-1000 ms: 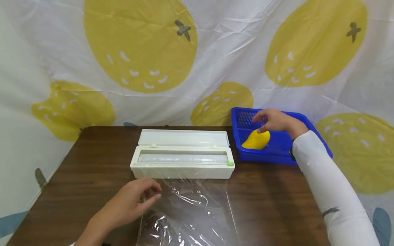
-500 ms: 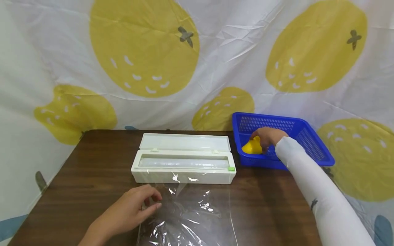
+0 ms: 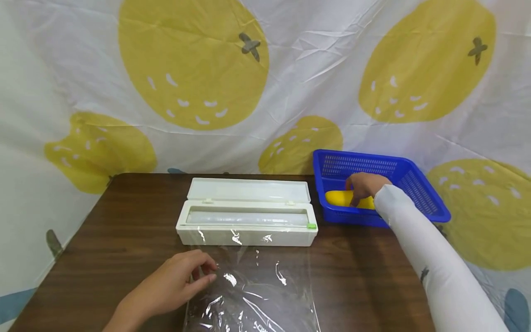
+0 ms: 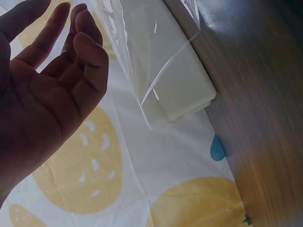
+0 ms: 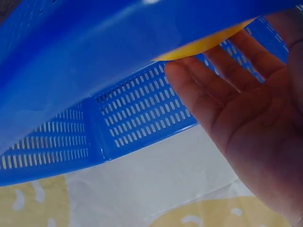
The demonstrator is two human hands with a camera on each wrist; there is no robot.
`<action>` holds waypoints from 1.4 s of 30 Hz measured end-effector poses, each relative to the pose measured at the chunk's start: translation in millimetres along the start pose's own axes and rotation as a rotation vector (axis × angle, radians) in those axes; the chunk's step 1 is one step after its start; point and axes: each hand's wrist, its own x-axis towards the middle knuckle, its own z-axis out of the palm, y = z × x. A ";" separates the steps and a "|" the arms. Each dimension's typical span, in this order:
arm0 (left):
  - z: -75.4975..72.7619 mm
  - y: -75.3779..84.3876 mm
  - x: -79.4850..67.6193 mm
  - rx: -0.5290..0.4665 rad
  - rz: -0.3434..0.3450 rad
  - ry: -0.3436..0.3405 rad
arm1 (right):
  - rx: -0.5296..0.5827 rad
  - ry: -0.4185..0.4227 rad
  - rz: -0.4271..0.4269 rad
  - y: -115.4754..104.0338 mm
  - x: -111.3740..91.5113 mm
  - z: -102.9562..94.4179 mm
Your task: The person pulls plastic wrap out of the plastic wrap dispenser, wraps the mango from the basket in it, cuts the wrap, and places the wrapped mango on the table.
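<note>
My right hand [image 3: 367, 184] reaches down into the blue basket [image 3: 352, 216] at the back right. Its thumb and fingers straddle a yellow mango [image 3: 337, 198] lying in there. In the right wrist view the fingertips lie against the underside of the mango [image 5: 208, 46], most of which the basket wall hides. My left hand [image 3: 178, 281] hovers loosely curled by the left edge of a sheet of clear plastic wrap [image 3: 257, 290], holding nothing. That sheet runs forward from a white wrap dispenser [image 3: 249, 236], whose lid [image 3: 249, 190] stands open behind the roll [image 3: 249, 218].
A dark wooden table [image 3: 128, 221] carries everything. A green slide cutter [image 3: 311, 226] sits at the dispenser's right end. Behind the table hangs a white cloth [image 3: 315, 83] printed with yellow fruit. The basket stands close to the dispenser's right.
My right hand has lowered into the basket and taken hold of the mango, which has turned to lie lengthwise and shifted slightly right. My left hand has stayed nearly still.
</note>
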 end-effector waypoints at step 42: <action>-2.9 0.9 -1.0 -0.018 -0.021 -0.040 | -0.081 0.901 -0.583 -103.4 -196.2 -81.9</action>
